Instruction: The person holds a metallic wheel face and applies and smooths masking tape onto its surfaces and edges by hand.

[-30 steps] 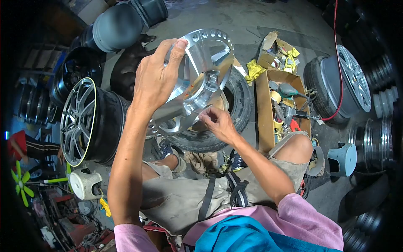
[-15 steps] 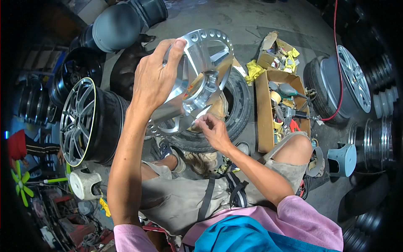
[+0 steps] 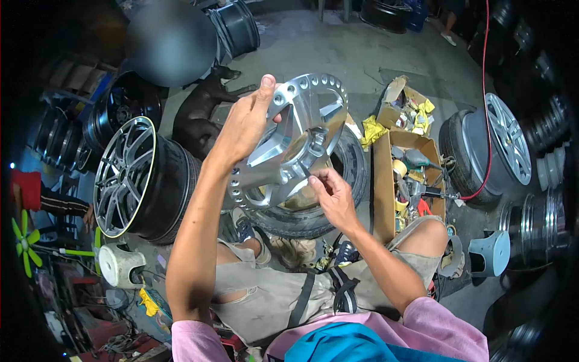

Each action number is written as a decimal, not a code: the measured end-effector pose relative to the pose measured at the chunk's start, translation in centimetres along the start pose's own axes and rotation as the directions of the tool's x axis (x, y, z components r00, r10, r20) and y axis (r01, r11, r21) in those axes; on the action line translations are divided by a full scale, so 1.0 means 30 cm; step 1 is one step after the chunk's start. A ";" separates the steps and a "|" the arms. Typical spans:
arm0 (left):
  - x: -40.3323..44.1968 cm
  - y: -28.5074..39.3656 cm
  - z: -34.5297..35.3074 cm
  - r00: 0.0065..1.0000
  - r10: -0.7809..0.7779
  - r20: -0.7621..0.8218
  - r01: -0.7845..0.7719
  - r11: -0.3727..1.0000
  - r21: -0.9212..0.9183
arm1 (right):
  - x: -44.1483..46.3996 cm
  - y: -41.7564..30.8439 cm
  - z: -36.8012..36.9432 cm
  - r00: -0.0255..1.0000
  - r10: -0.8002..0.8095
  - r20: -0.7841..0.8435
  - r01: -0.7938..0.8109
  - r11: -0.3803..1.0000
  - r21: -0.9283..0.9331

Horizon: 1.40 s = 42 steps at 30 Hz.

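Observation:
A shiny machined metal wheel disc [image 3: 297,113] with a row of holes along its rim is held up, tilted, in front of me. My left hand [image 3: 246,123] grips its upper left edge, thumb on top. Near the hub, my right hand [image 3: 333,194] has thumb and index finger pinched together at the lower right of the disc; what they hold, if anything, is too small to make out. Below and behind the disc a tire [image 3: 354,163] lies flat on the floor.
Right of the tire stands a cardboard box [image 3: 383,199] of tools. A spoked wheel [image 3: 126,178] and a white stool [image 3: 120,265] are at the left; a blue stool [image 3: 491,253], another wheel [image 3: 508,139] and a red hose [image 3: 486,96] at the right. A dark dog [image 3: 199,111] lies beyond.
The view has shifted, so the surroundings sit lower in it. The disc stays in my left hand. My right hand's pinched fingers have moved a little relative to the hub.

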State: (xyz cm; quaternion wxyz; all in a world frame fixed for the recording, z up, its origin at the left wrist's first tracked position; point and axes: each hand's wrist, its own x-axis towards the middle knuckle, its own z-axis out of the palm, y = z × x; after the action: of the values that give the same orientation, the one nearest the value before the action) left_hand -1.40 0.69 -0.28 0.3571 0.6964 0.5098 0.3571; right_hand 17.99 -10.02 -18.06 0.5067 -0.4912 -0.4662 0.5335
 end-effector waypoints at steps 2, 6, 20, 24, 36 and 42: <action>-0.001 0.010 -0.002 0.998 -0.065 0.001 0.065 0.997 -0.036 | 0.004 -0.128 -0.001 0.916 -0.402 -0.017 0.376 0.871 -0.317; 0.002 -0.008 0.017 1.000 -0.025 -0.018 0.023 0.998 -0.060 | 0.034 -0.226 0.041 0.780 -0.624 -0.035 0.548 0.710 -0.443; -0.037 0.017 0.027 0.998 -0.030 -0.054 0.030 1.000 -0.009 | 0.049 -0.236 0.084 0.909 -0.412 -0.058 0.356 0.844 -0.402; -0.026 0.000 0.045 0.998 0.012 -0.057 -0.014 0.999 -0.031 | 0.031 -0.244 0.101 0.919 -0.368 -0.137 0.307 0.891 -0.334; -0.053 0.025 0.059 0.998 0.010 -0.067 -0.012 1.000 -0.027 | -0.056 -0.249 0.184 0.920 -0.351 -0.172 0.291 0.909 -0.298; -0.065 0.043 0.052 0.999 0.001 -0.049 -0.001 1.000 0.005 | -0.104 -0.256 0.227 0.983 -0.127 -0.131 0.113 0.987 -0.111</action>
State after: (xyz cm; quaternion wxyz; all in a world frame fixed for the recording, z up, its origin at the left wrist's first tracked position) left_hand 0.10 -1.68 -0.20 0.3425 0.6887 0.5190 0.3730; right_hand 11.84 -12.74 -9.69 0.5427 -0.5235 -0.4859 0.4419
